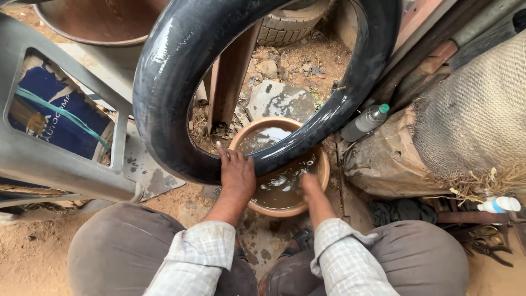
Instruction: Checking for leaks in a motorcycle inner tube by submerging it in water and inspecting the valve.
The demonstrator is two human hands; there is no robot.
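Note:
A large wet black inner tube (170, 71) stands upright, its lowest part dipped in a round brown basin (323, 172) of murky water. My left hand (236, 174) grips the tube's lower curve at the basin's left rim, fingers spread over the rubber. My right hand (308, 183) reaches under the tube into the water; its fingers are hidden, so I cannot see whether they hold the tube. My knees in grey trousers frame the bottom of the view.
A grey plastic chair (60, 159) stands at left. A plastic bottle (364, 123) with a green cap lies right of the basin beside burlap sacks (476, 109). A tyre (287, 24), a flat stone (279, 98) and a rusty drum (98, 22) lie beyond.

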